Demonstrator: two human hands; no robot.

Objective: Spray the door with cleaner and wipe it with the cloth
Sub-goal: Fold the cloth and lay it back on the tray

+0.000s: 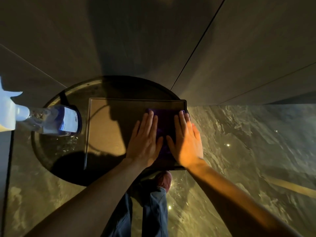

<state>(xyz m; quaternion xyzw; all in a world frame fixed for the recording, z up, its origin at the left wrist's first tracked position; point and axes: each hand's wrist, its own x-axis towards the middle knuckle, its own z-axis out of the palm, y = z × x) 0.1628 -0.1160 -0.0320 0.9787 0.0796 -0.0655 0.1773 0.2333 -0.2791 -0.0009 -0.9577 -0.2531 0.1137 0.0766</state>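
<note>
A dark purple cloth [165, 124] lies folded flat at the right end of a rectangular dark tray [106, 134]. Both hands rest palm-down on it with fingers stretched out: my left hand [145, 139] covers its left side, my right hand [187, 142] its right side. Neither hand grips it. The spray bottle [51, 121], clear with a blue label and a white trigger head, stands on the round table to the left of the tray, well away from both hands. The dark panelled door or wall [153, 40] rises just behind the table.
The tray sits on a small round glass-topped table [49, 151]. Under it is a glossy marbled floor [248, 151]. My jeans and one brown shoe [164, 180] show below the table's near edge. A vertical seam [198, 43] runs through the panels behind.
</note>
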